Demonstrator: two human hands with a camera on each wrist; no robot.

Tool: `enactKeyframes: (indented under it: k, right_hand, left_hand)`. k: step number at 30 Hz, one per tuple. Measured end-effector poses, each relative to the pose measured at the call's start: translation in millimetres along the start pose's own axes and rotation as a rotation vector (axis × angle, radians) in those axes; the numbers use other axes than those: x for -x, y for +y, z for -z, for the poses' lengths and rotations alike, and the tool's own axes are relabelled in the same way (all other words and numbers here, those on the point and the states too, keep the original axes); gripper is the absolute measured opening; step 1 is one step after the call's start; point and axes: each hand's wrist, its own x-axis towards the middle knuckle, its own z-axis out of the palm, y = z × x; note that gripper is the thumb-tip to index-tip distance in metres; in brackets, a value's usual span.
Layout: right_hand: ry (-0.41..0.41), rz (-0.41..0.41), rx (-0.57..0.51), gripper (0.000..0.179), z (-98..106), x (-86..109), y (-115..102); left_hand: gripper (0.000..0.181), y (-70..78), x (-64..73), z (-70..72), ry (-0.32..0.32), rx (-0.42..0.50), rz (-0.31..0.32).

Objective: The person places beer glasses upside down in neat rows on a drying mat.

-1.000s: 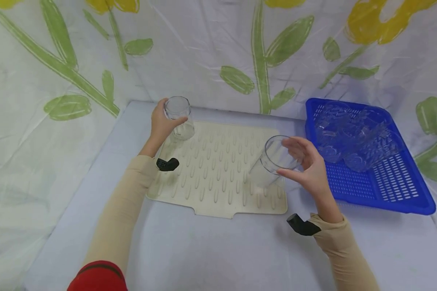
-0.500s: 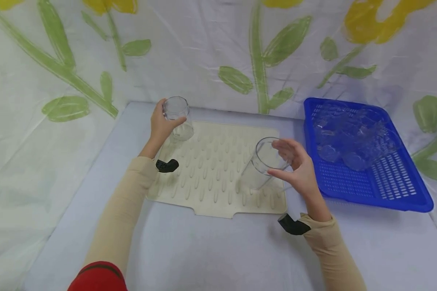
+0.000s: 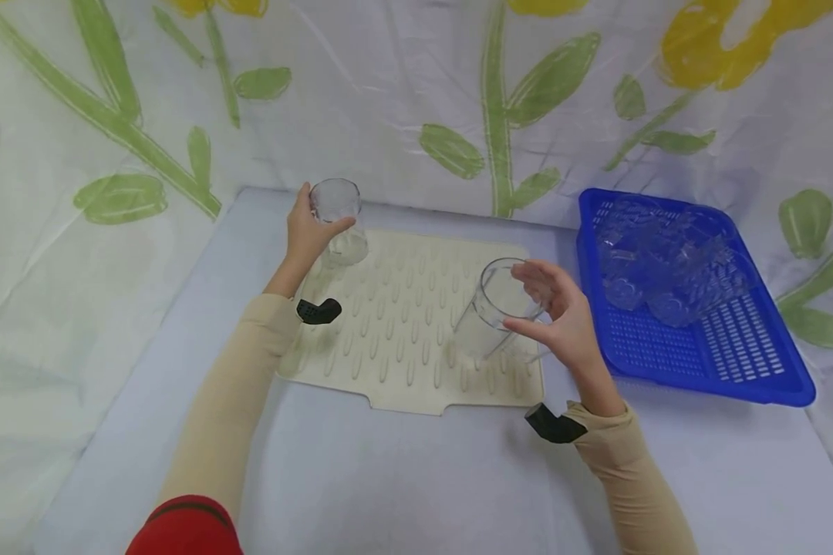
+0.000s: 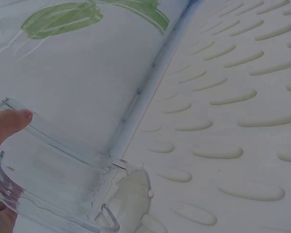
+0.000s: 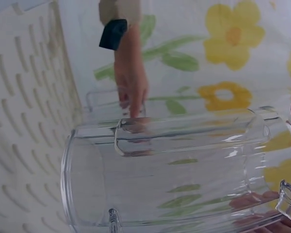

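I've got the left hand's (image 3: 307, 237) fingers round the left glass (image 3: 348, 248) at the mat's (image 3: 389, 339) far left corner, the right hand's (image 3: 565, 320) clasping the right glass (image 3: 481, 330) over its right side; the blue basket (image 3: 655, 347) holds more tumblers (image 3: 669, 270).

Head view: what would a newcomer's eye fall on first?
Probably the blue basket, on the right of the table, with glassware inside. Then the left hand, holding one glass at the far left corner of the pale mat, and the right hand, with a second glass near its right side.

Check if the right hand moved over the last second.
Yes: in the head view, the right hand shifted left relative to the mat, away from the blue basket.
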Motion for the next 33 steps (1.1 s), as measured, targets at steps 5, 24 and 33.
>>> enactKeyframes:
  k: [5,24,33]
  right_hand:
    - [0.014,0.013,-0.046,0.068,-1.7,-1.8,-0.6]
    - [0.025,0.006,-0.090,0.069,-10.7,-7.4,6.4]
    - [0.020,0.019,-0.091,0.071,-14.4,-8.4,4.5]
  left_hand:
    - [0.110,14.6,10.0,1.3,0.001,-0.026,-0.007]
    - [0.097,99.9,141.1,-32.7,-0.351,0.310,-0.336]
    - [0.097,74.1,160.1,-70.6,-0.418,0.322,-0.314]
